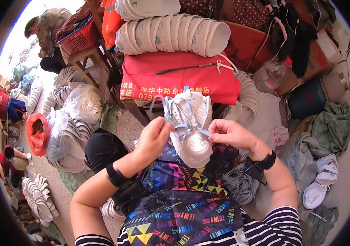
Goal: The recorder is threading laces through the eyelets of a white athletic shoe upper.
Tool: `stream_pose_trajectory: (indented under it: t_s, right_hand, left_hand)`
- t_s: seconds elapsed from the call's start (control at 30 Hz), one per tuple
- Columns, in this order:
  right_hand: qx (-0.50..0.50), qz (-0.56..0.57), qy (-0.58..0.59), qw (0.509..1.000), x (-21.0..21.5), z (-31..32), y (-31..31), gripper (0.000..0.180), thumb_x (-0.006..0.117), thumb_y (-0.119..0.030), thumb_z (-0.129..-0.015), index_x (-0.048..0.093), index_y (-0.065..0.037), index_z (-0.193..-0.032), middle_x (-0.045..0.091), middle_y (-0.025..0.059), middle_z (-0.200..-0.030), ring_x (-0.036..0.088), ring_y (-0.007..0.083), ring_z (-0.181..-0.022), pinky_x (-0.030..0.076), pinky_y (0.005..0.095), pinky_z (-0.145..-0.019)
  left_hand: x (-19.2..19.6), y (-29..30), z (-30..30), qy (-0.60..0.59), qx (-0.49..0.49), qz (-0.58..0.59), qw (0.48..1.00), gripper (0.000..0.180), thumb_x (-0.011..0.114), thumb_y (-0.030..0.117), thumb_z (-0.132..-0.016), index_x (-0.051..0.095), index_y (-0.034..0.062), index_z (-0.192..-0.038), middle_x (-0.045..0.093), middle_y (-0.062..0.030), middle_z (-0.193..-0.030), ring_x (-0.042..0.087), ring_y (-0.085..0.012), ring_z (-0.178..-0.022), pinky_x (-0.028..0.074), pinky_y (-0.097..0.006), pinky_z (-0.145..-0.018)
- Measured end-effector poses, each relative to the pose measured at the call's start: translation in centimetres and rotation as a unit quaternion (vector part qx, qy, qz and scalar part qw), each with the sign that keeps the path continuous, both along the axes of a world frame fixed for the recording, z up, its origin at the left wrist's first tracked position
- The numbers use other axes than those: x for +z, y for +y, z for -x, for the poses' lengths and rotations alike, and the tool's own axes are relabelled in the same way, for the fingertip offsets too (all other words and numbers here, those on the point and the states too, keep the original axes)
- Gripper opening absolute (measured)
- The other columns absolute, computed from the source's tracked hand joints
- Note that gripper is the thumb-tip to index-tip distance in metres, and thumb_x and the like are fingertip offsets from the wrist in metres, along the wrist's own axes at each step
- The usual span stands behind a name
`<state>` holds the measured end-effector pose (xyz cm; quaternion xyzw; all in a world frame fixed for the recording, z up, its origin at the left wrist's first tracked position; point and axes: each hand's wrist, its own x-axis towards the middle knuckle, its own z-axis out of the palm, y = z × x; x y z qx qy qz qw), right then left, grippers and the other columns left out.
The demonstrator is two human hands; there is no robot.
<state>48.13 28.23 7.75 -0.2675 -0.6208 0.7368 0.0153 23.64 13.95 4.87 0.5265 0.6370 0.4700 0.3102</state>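
A white mesh sneaker upper [197,151] rests at my lap against the edge of the red-covered stool, its rounded toe toward me. A flat grey-blue shoelace [186,126] crosses its front in loose loops, and some of it sticks out past the left side. My left hand [155,136] is closed at the upper's left edge, pinching the lace there. On the other side, my right hand [233,133] pinches the lace between thumb and forefinger. Beyond the upper, a thin dark hooked tool [187,68] lies on the red cloth [142,74].
A long nested stack of shoe uppers [171,36] lies behind the red cloth. To the right are a clear plastic bottle [270,74] and green cloth [335,127]. Grey laces [240,184] hang by my right side. Stacked uppers [70,139] and a red bag [38,134] stand left. Other people work at far left.
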Motion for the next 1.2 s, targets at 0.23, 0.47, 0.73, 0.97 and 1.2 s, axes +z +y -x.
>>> stream_pose_trajectory:
  t_s: [0.23,0.47,0.73,0.97,1.2]
  right_hand:
    - [-0.017,-0.011,0.001,1.0,-0.1,0.2,-0.4,0.012,0.064,-0.02,-0.094,0.06,-0.008,-0.097,0.056,-0.0079,-0.078,0.043,-0.0013,-0.061,0.033,0.0155,-0.052]
    - [-0.025,0.012,-0.027,0.999,0.1,0.2,-0.4,0.016,0.065,-0.019,-0.093,0.061,-0.005,-0.098,0.059,-0.0041,-0.088,0.052,0.0032,-0.079,0.043,0.0192,-0.071]
    - [-0.009,0.047,0.017,0.999,-1.6,-0.2,0.8,0.019,0.063,-0.026,-0.095,0.062,-0.007,-0.091,0.053,-0.0074,-0.074,0.045,0.0016,-0.066,0.038,0.0187,-0.06]
    - [-0.017,0.028,0.042,0.999,-2.7,-0.3,0.8,0.036,0.057,-0.039,-0.097,0.055,-0.009,-0.079,0.045,-0.0055,-0.066,0.042,0.0047,-0.062,0.036,0.0206,-0.057]
    - [-0.065,0.033,0.062,0.995,-1.8,-1.6,1.5,0.023,0.062,-0.03,-0.095,0.061,-0.008,-0.089,0.05,-0.0068,-0.073,0.044,0.0021,-0.064,0.038,0.0178,-0.059]
  left_hand:
    - [-1.1,-0.7,-1.7,0.15,0.002,-0.12,0.981,0.021,0.073,0.006,-0.077,0.056,0.002,-0.088,0.041,-0.0058,-0.072,0.044,-0.0194,-0.062,0.039,-0.034,-0.056]
    - [-2.5,-0.5,-1.5,0.179,-0.032,-0.146,0.972,0.015,0.071,0.007,-0.08,0.058,0.0019,-0.083,0.042,-0.0011,-0.066,0.041,-0.0166,-0.058,0.037,-0.031,-0.054]
    - [-2.5,-0.1,-0.4,-0.614,-0.081,0.139,0.773,0.02,0.061,0.017,-0.094,0.051,0.0095,-0.079,0.038,0.0074,-0.066,0.029,-0.0036,-0.057,0.027,-0.022,-0.052]
    - [-2.3,-0.1,-0.5,-0.646,-0.076,0.141,0.746,0.016,0.061,0.015,-0.094,0.052,0.0078,-0.082,0.039,0.006,-0.067,0.032,-0.0036,-0.057,0.028,-0.02,-0.052]
    - [-0.3,0.7,-1.3,-0.53,-0.021,0.181,0.828,0.018,0.059,0.016,-0.096,0.054,0.0059,-0.082,0.039,0.0062,-0.066,0.032,-0.0037,-0.056,0.027,-0.02,-0.052]
